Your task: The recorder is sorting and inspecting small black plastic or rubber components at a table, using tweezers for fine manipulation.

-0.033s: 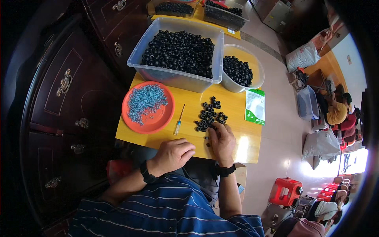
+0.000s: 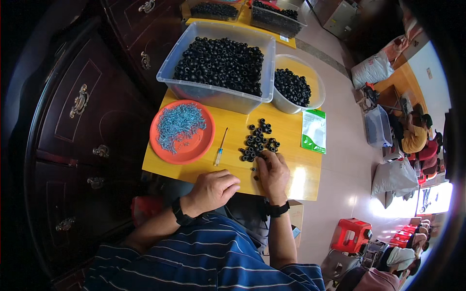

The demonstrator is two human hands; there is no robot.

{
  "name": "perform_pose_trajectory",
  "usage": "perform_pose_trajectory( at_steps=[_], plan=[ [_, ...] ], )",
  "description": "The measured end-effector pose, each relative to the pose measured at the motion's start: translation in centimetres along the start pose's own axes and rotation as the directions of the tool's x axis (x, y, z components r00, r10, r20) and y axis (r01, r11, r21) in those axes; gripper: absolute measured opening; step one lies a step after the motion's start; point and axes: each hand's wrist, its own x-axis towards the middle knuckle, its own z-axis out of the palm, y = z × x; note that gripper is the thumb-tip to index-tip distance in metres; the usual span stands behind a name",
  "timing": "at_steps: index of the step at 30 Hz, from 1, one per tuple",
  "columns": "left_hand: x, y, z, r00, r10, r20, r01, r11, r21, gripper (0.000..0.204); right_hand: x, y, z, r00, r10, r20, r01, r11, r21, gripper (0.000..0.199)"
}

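Observation:
My right hand (image 2: 274, 175) reaches the near edge of a loose pile of small round hollow black pieces (image 2: 256, 144). Its fingers are bent and closed against the pile, and the fingertips and whatever they may grip are hidden. Two small dark bits (image 2: 255, 173) lie beside the thumb. At the table's near edge my left hand (image 2: 213, 188) is closed, fingers curled under; its inside cannot be seen. Beyond it lies a thin screwdriver (image 2: 219, 154) with a clear and blue handle. Left of that, an orange-red plate (image 2: 196, 145) holds many small bluish metal screws (image 2: 179, 122).
A large clear bin (image 2: 218, 95) full of black pieces stands behind the plate on the yellow table (image 2: 233, 173). Right of it are a round tub (image 2: 316, 97) of similar pieces and a green-and-white packet (image 2: 314, 131). Dark cabinets (image 2: 73, 126) rise on the left. A red stool (image 2: 350, 236) and people are farther right.

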Motion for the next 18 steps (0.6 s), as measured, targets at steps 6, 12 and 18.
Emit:
perform_pose_trajectory(
  at_steps=[6, 12, 18],
  plan=[
    [0.3, -0.1, -3.5, 0.996, -0.047, -0.081, 0.05, 0.998, 0.032, 0.009, -0.3, 0.6, 0.0, 0.998, -0.016, -0.068, 0.02, 0.998, 0.053, 0.014],
    [0.6, -4.7, -9.6, 0.97, -0.108, -0.216, 0.179, 0.923, 0.341, 0.01, -0.6, 2.0, 0.1, 0.989, 0.11, -0.103, -0.076, 0.954, 0.291, 0.011],
    [1.1, -7.8, -10.4, 0.975, -0.164, -0.153, 0.216, 0.865, 0.453, 0.008, -0.9, 3.2, 0.5, 0.969, 0.234, -0.084, -0.133, 0.774, 0.619, 0.011]
  ],
)
